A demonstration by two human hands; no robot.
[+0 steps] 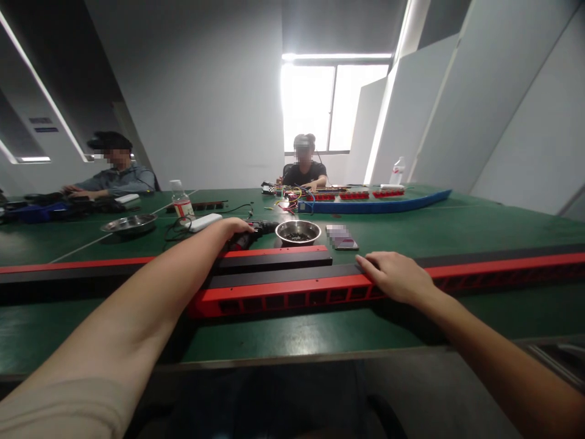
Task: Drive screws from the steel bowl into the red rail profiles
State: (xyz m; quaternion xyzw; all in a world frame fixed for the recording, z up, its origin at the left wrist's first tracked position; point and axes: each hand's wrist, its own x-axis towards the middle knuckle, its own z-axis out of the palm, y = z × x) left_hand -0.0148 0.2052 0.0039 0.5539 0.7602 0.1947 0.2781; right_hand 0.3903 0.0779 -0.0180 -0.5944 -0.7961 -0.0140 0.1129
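My left hand (232,228) is closed on a black and red power drill (247,238), whose front end points toward a steel bowl (298,234). Most of that hand's fingers are hidden. My right hand (397,275) lies over the top of a long red and black strip housing (283,292), its fingers bent around the far edge. A row of rectangular openings runs along the housing's near side. Behind its left end lies a second red and black strip housing (283,258). Small dark pieces, too small to name, sit in the bowl.
A phone (342,238) lies right of the bowl. Beyond are a blue strip (375,204), coloured wires (292,198) and red socket blocks (354,196). To the left stand a bottle (183,207), a white power bank-like block (205,222) and another steel bowl (130,225). Two people sit across the green table.
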